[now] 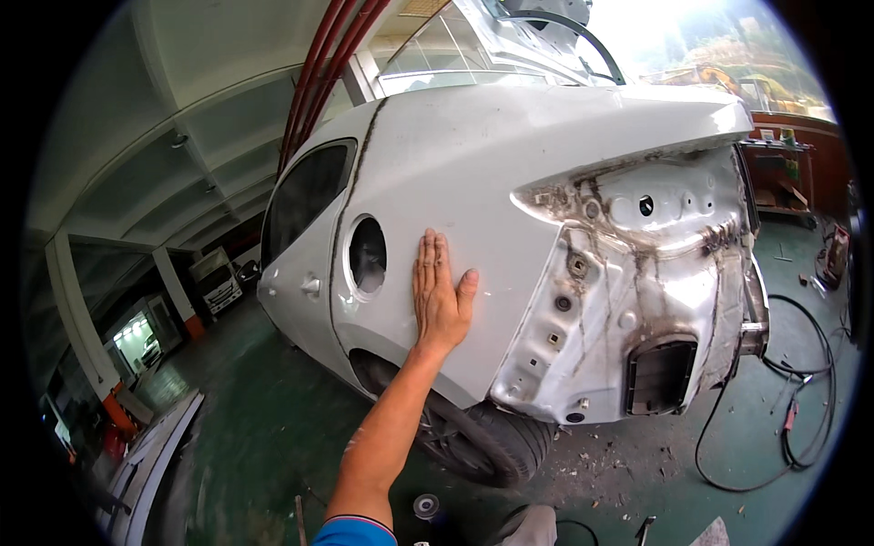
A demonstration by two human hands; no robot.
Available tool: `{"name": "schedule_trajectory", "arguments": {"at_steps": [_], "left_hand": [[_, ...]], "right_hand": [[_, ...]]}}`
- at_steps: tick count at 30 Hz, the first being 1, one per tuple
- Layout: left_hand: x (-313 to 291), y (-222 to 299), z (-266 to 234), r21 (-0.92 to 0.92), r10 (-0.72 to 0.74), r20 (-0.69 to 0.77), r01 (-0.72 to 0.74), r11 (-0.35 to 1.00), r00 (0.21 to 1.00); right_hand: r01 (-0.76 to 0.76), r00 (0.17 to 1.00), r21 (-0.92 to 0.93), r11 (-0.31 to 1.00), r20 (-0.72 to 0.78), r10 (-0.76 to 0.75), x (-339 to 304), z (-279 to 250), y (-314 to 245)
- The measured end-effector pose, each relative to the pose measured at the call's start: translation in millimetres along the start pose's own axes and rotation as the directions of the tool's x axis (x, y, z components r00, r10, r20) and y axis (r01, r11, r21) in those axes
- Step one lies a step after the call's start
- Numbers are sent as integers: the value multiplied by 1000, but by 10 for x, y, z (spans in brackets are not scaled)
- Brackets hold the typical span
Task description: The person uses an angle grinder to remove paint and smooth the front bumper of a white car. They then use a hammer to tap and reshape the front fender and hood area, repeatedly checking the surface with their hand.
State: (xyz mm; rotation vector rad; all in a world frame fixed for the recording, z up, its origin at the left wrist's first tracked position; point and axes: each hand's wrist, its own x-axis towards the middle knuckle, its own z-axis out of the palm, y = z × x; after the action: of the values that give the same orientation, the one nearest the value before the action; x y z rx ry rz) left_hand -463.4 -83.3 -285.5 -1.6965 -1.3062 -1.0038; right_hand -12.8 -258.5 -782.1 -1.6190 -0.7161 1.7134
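My left hand (443,305) lies flat against the white rear quarter panel (496,182) of a car, fingers stretched upward and thumb out to the right. Nothing is held in it. Just left of the fingers is the round fuel filler opening (368,257), without a cover. To the right, the stripped rear body panel (619,309) shows bare metal, brown marks and several holes. The rear wheel (492,446) is below the hand, partly behind my forearm. My right hand is out of the picture.
A black cable (830,409) loops over the green floor at the right, and debris (628,464) is scattered behind the wheel. A round disc (425,506) lies near my feet. Long panels (155,464) rest at the lower left. A shelf cart (783,177) stands far right.
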Motion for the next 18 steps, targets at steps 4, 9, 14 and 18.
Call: {"name": "schedule_trajectory", "arguments": {"at_steps": [4, 9, 14, 18], "left_hand": [[120, -509, -132, 45, -211, -37, 213, 976, 977], [536, -829, -129, 32, -337, 7, 336, 941, 942], [912, -1230, -90, 7, -457, -12, 457, 889, 889], [1179, -1642, -163, 36, -588, -23, 588, 808, 809]], "right_hand": [[89, 995, -191, 978, -19, -94, 196, 82, 237], [-6, 1000, -220, 976, 11, 9, 342, 194, 291], [-44, 999, -263, 964, 11, 49, 359, 261, 248], [-64, 998, -244, 968, -14, 62, 275, 281, 207]]}}
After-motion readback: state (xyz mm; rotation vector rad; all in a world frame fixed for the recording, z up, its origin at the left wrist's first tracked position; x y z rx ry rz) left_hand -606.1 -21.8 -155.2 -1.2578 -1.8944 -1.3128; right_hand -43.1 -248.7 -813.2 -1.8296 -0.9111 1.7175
